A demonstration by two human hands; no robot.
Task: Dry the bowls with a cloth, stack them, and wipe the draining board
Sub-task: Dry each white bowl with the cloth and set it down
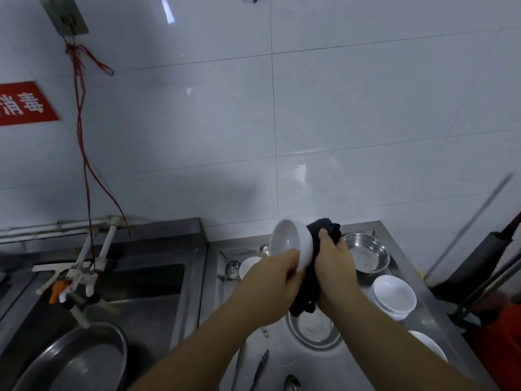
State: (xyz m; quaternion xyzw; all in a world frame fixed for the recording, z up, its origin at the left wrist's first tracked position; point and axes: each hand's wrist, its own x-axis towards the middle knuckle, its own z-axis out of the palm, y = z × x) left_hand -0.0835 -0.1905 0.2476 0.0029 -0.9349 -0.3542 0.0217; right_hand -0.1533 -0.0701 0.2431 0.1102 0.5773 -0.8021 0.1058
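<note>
Above the steel draining board [394,251] at centre frame, our left hand [277,280] holds a small white ceramic bowl [291,244] tilted on its side, fingers curled on its rim. Our right hand [334,259] presses a dark blue cloth [324,230] against its outside, fingers pinching the fabric. Stacked white bowls [393,296] sit lower right.

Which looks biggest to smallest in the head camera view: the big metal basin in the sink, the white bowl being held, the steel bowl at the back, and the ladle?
1. Metal basin, though it is nearest the camera.
2. Steel bowl and held white bowl: too alike to rank.
3. Ladle, clearly smallest.
</note>
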